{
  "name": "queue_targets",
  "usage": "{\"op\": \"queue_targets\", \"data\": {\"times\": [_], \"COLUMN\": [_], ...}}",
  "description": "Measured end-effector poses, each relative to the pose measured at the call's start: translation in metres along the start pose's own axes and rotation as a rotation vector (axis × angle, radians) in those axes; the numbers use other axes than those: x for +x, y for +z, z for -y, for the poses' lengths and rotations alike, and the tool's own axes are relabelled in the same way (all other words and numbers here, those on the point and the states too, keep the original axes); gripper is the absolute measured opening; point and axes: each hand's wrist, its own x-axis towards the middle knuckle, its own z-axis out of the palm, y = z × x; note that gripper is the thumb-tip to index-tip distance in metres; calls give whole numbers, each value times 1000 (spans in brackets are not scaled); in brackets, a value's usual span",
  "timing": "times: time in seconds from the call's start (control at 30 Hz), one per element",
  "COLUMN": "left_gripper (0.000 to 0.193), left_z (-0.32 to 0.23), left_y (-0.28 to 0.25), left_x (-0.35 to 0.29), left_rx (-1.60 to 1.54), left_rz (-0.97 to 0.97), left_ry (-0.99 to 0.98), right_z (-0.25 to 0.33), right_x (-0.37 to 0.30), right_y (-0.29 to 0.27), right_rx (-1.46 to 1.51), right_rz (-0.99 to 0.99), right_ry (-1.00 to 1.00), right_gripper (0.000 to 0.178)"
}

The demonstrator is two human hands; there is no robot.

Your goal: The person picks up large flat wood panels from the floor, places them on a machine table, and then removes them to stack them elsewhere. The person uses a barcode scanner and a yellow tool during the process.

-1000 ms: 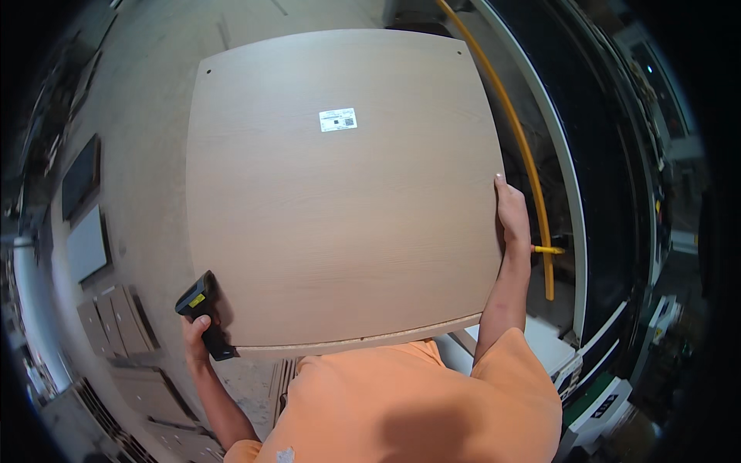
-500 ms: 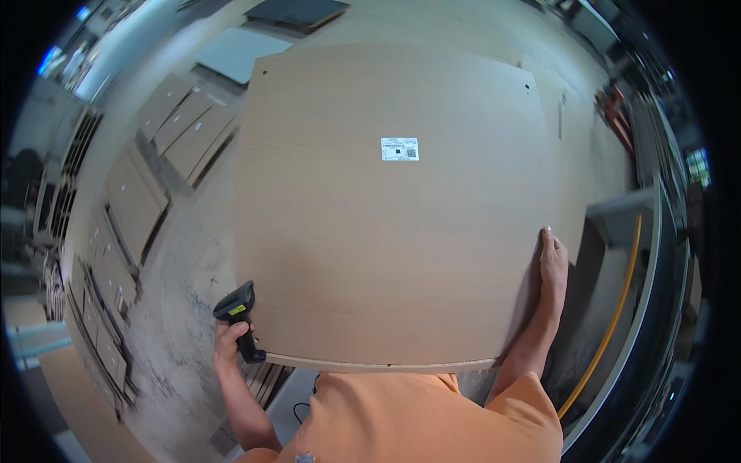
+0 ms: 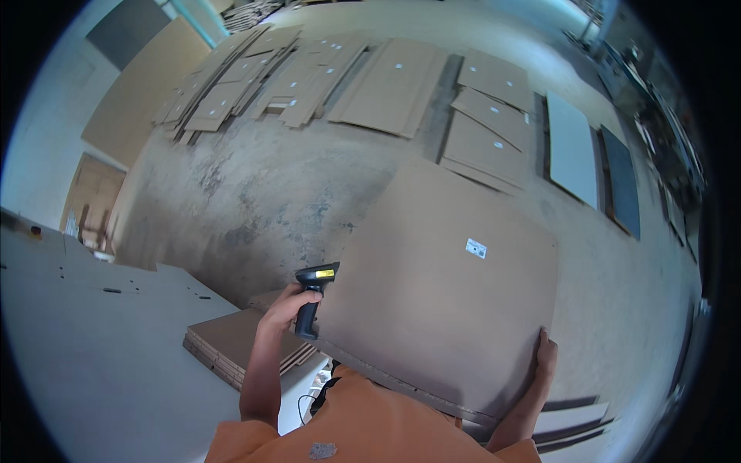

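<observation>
A large light-brown wood panel [image 3: 432, 309] with a small white printed label [image 3: 476, 248] is held up in front of my body, tilted. My right hand [image 3: 546, 356] grips its right edge, thumb on the face and the other fingers hidden behind. Near the panel's left edge, my left hand [image 3: 287, 305] is closed round the handle of a black barcode scanner [image 3: 307, 312] with a yellow sticker. Whether the fingers of this hand also support the panel from behind is hidden.
Stacks of labelled brown panels [image 3: 390, 85] lie in rows across the concrete floor [image 3: 255, 185]. A white panel [image 3: 571, 147] and a dark panel [image 3: 620, 181] lie at right. A low pile of boards [image 3: 231, 347] stands by my left arm, beside a large white board [image 3: 108, 347].
My body and view have turned left, bringing the rows of floor panels in front. The large panel and the scanner have come round with me, still held.
</observation>
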Motion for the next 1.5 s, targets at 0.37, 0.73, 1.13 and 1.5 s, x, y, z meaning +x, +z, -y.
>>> {"op": "queue_targets", "data": {"times": [0.37,0.73,1.13,1.5], "left_gripper": [37,45,45,27], "left_z": [-5,-48,-115,-165], "left_y": [6,-153,-360,-616], "left_x": [85,309,476,760], "left_rx": [-379,-594,-873,-799], "left_rz": [46,-58,-353,-418], "left_ry": [-91,-78,-133,-119], "right_z": [196,483,822,1013], "right_x": [95,164,245,218], "right_y": [-40,147,440,719], "right_rx": [-279,-405,-681,-634], "right_rz": [-24,-78,149,26], "right_ry": [-211,-230,-322,-205], "right_gripper": [74,73,72,71]}}
